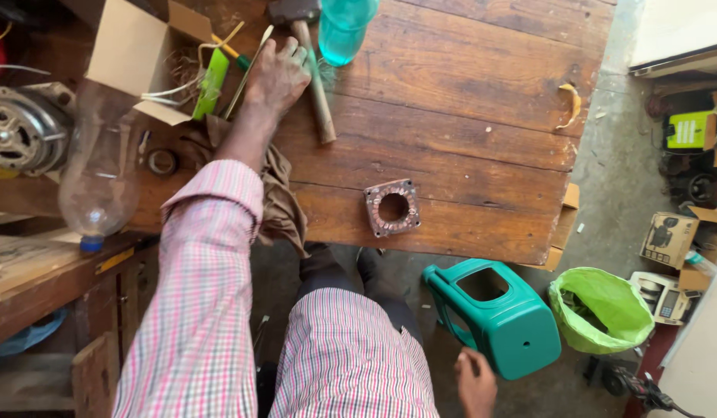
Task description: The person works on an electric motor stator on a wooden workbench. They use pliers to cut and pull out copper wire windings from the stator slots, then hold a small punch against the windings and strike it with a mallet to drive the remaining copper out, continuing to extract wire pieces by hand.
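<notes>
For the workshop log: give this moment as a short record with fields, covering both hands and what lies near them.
Left hand: left hand reaches across the wooden table, fingers on the hammer handle
Right hand: right hand low, open, beside the green plastic stool
On table: square metal motor stator, teal bottle, open cardboard box, brown cloth
Left edge: clear plastic bottle
Floor: green bag
</notes>
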`<state>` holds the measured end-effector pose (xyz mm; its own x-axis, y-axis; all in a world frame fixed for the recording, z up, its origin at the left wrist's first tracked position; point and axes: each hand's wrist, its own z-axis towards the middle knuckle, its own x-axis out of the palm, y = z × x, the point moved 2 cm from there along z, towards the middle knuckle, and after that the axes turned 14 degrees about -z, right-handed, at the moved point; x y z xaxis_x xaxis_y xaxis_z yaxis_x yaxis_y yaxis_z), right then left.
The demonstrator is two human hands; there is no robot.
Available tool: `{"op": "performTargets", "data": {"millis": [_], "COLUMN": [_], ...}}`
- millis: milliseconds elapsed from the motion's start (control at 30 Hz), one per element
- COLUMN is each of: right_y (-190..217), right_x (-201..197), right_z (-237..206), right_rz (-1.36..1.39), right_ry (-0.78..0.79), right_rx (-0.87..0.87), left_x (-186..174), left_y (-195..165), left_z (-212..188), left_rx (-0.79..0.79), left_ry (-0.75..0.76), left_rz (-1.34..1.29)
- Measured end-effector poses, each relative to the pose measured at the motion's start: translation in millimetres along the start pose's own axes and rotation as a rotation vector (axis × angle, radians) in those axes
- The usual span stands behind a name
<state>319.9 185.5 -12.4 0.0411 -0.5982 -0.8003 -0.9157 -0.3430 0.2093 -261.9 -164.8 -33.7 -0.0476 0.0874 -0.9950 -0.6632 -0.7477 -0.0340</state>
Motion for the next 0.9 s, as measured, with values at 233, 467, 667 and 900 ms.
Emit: {"op": "performTargets", "data": {"millis": [233,467,667,900], "right_y": [58,171,300,443], "right_x": [9,46,43,86], "right_z": [18,14,-9,3], "right_rz": [0.162,0.181,0.257,-0.018], "right_ry": [0.013,0.28,0.244,0.075], "right_rx": [-0.286,-0.48,-1.023,-1.257], "left_x": [-44,13,-2,-118], "left_y": [-66,-109,-73,-40], "left_z": [-122,-207,-229,-257], "left_rx": [-0.58,-0.795,-0.836,-0.638], "left_ry": [-0.674,-0.469,-0.412,-0.775], "left_rz": [-0.917,-0.441,-0.577,-0.529]}}
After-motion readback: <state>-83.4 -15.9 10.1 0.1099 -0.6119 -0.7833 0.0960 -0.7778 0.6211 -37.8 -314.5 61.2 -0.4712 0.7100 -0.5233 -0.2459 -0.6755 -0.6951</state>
